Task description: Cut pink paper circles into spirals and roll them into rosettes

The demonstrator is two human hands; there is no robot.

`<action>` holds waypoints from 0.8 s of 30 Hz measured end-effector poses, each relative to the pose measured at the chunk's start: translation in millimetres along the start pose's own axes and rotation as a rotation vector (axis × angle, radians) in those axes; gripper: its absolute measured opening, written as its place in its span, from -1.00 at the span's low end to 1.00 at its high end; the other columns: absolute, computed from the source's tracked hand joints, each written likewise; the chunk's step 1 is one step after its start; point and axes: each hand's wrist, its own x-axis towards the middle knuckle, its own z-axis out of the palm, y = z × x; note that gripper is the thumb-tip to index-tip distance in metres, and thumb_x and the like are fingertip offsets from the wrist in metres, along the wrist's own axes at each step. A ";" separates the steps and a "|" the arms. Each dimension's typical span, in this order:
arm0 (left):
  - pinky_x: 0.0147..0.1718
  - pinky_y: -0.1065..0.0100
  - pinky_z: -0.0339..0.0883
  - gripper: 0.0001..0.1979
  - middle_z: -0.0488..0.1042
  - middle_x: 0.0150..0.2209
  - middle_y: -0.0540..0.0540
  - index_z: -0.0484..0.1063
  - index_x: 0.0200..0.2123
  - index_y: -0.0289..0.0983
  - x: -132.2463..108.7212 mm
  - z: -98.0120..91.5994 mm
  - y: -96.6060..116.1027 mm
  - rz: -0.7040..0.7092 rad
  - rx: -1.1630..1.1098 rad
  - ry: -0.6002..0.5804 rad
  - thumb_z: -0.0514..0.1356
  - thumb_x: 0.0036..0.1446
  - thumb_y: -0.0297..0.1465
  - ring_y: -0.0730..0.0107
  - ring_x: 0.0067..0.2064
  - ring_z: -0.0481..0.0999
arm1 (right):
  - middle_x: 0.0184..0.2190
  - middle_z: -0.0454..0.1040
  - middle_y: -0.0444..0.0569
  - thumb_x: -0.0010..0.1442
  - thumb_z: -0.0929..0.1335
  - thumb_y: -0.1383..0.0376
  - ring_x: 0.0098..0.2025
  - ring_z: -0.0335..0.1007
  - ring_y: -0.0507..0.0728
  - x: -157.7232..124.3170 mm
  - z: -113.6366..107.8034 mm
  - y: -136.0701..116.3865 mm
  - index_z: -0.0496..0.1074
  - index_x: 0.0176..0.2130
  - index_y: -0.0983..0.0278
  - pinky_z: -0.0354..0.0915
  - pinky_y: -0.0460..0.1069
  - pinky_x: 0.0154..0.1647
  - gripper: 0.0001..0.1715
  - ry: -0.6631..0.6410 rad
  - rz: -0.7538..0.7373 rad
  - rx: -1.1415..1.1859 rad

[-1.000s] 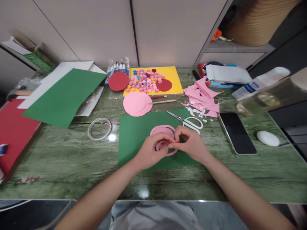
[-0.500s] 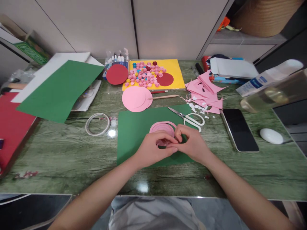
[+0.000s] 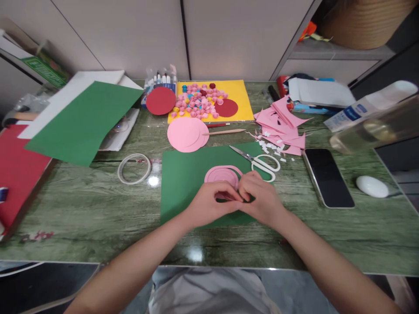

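Observation:
A pink paper spiral (image 3: pixel 222 175) lies on a green paper sheet (image 3: pixel 183 183) in the middle of the table. My left hand (image 3: pixel 209 204) and my right hand (image 3: pixel 260 198) meet just in front of it, fingertips pinched together on the spiral's near strip, which they mostly hide. White-handled scissors (image 3: pixel 263 162) rest just beyond my right hand on the sheet's far right corner.
Pink paper discs (image 3: pixel 185 134), a red disc (image 3: pixel 160 100), a yellow sheet (image 3: pixel 240 93) with several small paper rosettes, pink offcuts (image 3: pixel 283 126), a tape ring (image 3: pixel 134 168), a phone (image 3: pixel 327 176), a white mouse (image 3: pixel 371 186), green (image 3: pixel 81 122) and red (image 3: pixel 16 174) sheets at left.
Both hands have closed in tighter over the spiral's near part, covering more of the loose strip. The camera view shifted slightly.

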 end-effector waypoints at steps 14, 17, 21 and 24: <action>-0.29 0.43 0.30 -0.82 0.53 -0.33 -0.08 0.51 -0.37 -0.31 8.8 -11.5 -5.9 -0.032 -0.151 0.248 0.21 -0.01 -0.32 0.43 -0.31 0.45 | -0.63 0.12 -0.22 0.03 0.41 0.28 -0.55 0.04 -0.01 3.0 -8.1 -5.7 -0.03 -0.60 0.24 0.02 -0.09 -0.52 -0.49 0.113 0.296 0.095; -0.27 0.44 0.30 -0.85 0.53 -0.31 -0.07 0.50 -0.38 -0.29 7.8 -10.1 -4.8 -0.007 -0.123 0.239 0.21 0.00 -0.33 0.43 -0.27 0.46 | -0.62 0.13 -0.21 0.05 0.40 0.26 -0.54 0.05 -0.01 2.3 -7.0 -4.6 -0.02 -0.61 0.24 0.04 -0.09 -0.51 -0.50 0.115 0.317 0.100; -0.24 0.41 0.30 -0.86 0.53 -0.31 -0.08 0.51 -0.39 -0.29 6.9 -9.7 -3.7 0.031 -0.050 0.217 0.20 0.01 -0.35 0.40 -0.24 0.46 | -0.62 0.13 -0.21 0.05 0.40 0.27 -0.54 0.05 -0.01 2.3 -5.6 -3.4 -0.01 -0.61 0.25 0.03 -0.09 -0.51 -0.51 0.120 0.324 0.102; -0.23 0.40 0.30 -0.85 0.53 -0.31 -0.09 0.52 -0.36 -0.28 6.1 -10.0 -3.9 0.077 0.015 0.208 0.18 0.03 -0.35 0.39 -0.24 0.46 | -0.62 0.13 -0.21 0.04 0.40 0.28 -0.53 0.06 -0.01 2.4 -5.8 -2.5 0.00 -0.61 0.25 0.02 -0.09 -0.51 -0.51 0.125 0.319 0.107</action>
